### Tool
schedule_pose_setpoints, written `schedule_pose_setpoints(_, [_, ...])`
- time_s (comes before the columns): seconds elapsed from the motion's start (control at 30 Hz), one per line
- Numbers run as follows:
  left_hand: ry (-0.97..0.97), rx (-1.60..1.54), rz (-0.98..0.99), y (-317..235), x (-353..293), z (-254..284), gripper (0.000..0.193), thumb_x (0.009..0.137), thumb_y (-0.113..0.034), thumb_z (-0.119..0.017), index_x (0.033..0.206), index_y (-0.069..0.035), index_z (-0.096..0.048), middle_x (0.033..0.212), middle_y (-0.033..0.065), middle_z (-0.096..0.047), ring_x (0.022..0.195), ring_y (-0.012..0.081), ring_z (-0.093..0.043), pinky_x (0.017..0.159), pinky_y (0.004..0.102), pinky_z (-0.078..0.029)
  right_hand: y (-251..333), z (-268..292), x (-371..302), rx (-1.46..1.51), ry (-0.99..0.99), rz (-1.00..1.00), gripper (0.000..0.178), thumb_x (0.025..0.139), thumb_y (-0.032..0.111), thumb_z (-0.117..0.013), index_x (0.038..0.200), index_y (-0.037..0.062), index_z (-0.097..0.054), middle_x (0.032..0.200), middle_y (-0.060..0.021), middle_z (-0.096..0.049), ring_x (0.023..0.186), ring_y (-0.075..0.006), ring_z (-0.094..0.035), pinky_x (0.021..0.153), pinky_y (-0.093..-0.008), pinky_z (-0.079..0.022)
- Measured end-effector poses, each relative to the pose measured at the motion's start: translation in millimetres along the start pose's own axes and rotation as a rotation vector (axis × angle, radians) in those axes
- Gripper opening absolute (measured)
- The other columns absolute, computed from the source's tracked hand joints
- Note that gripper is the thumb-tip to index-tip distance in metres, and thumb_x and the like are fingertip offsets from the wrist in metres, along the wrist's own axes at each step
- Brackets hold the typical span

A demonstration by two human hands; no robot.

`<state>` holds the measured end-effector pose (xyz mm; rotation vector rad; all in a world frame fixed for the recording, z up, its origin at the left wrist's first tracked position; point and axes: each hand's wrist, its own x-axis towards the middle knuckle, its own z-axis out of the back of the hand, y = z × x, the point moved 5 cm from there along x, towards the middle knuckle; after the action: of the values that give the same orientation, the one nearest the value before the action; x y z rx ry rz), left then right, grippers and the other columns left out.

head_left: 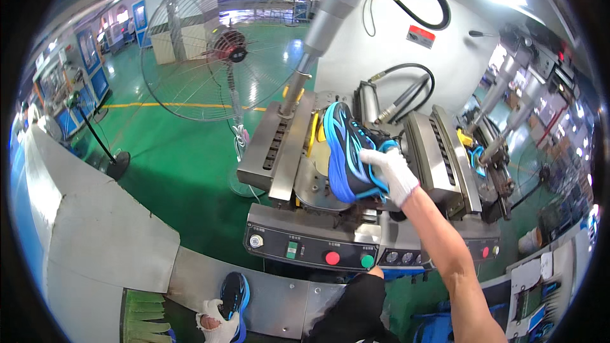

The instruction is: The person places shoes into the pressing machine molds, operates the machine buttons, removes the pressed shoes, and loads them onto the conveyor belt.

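Note:
My right hand, in a white knit glove, is closed around the heel and collar of a black and blue running shoe. The shoe is tilted, with its toe up and away and its blue sole facing left. It is at the metal bed of a pressing machine; whether it rests on the bed I cannot tell. At the lower left, my left hand, gloved too, grips the heel end of another black and blue running shoe over a metal ledge.
Steel side blocks flank the machine bed, beneath a slanted cylinder. A panel with red and green buttons runs along the front. Left of the machine stands a large caged fan. Green bristles edge the ledge, beside a grey chute.

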<state>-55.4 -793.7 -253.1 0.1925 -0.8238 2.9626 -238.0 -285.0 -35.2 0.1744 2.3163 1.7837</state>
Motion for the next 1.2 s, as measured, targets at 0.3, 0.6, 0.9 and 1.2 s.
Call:
schedule_pose_setpoints(0.3, [0.04, -0.062, -0.071, 38, -13, -22, 0.048, 0.077, -0.022, -0.084, 0.119, -0.011, -0.065, 0.126, 0.0145, -0.064, 0.112, 0.036, -0.066, 0.087, 0.0499, -0.057, -81, 3, 200, -0.909, -0.381, -0.157, 0.016, 0.077, 0.01, -0.081, 0.085, 0.0078, -0.067, 0.085, -0.0094, -0.068, 0.07, -0.0171, -0.065, 0.06, -0.0359, -0.054])
schedule_pose_setpoints(0.6, [0.005, -0.123, -0.056, 32, 5, -30, 0.049, 0.079, -0.02, -0.083, 0.122, -0.008, -0.064, 0.13, 0.0163, -0.063, 0.11, 0.0372, -0.068, 0.088, 0.049, -0.058, -100, -4, 212, -1.501, -0.413, -0.114, 0.05, 0.08, 0.025, -0.06, 0.124, 0.0023, -0.069, 0.13, -0.0253, -0.068, 0.126, -0.039, -0.064, 0.106, -0.0418, -0.052])
schedule_pose_setpoints(0.9, [-0.125, -0.231, 0.232, 1, -19, -45, 0.064, 0.08, -0.017, -0.082, 0.137, -0.005, -0.055, 0.14, 0.0221, -0.054, 0.131, 0.0406, -0.053, 0.109, 0.0479, -0.045, -44, -75, 47, -1.23, -0.208, 0.353, 0.086, 0.095, 0.052, -0.061, 0.153, -0.0065, -0.038, 0.15, -0.0332, -0.05, 0.137, -0.043, -0.054, 0.111, -0.0456, -0.045])
schedule_pose_setpoints(1.2, [0.223, 0.02, -0.504, -23, 44, -42, 0.021, 0.084, -0.025, -0.079, 0.098, -0.01, -0.073, 0.1, 0.0125, -0.066, 0.092, 0.0343, -0.065, 0.079, 0.0493, -0.051, -180, 41, -184, -1.756, 0.001, 0.423, 0.098, 0.082, 0.038, -0.077, 0.153, -0.014, -0.033, 0.158, -0.0378, -0.033, 0.15, -0.0536, -0.029, 0.127, -0.0559, -0.02])
